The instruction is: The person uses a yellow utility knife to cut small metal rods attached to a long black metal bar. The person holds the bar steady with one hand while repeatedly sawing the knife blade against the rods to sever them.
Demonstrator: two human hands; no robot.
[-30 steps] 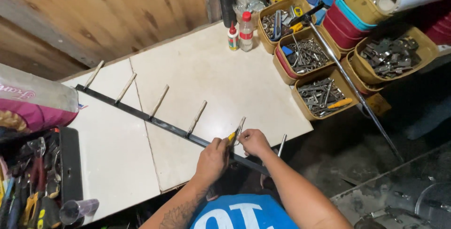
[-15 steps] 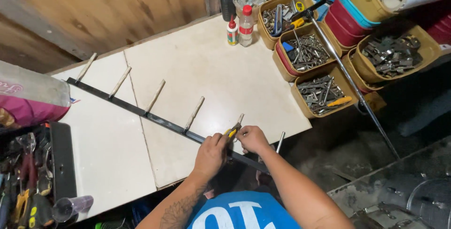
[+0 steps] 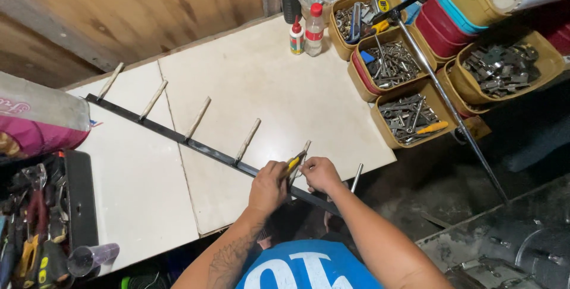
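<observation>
Two bare hands meet at the near edge of the white tabletop [image 3: 267, 87]: the left hand [image 3: 268, 187] closes its grip on a small yellow-handled tool [image 3: 293, 163], and the right hand [image 3: 321, 174] pinches the fifth pale wooden peg [image 3: 303, 153]. That peg stands on a long black metal bar [image 3: 178, 136], whose axis runs from far left to near right, passing under both hands.

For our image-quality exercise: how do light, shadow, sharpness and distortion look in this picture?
Head view: bright, even light on the white table, no harsh glare; floor at right falls into deep shadow; both hands and the black bar look sharp; wide lens bends edges, so the bins lean.
</observation>
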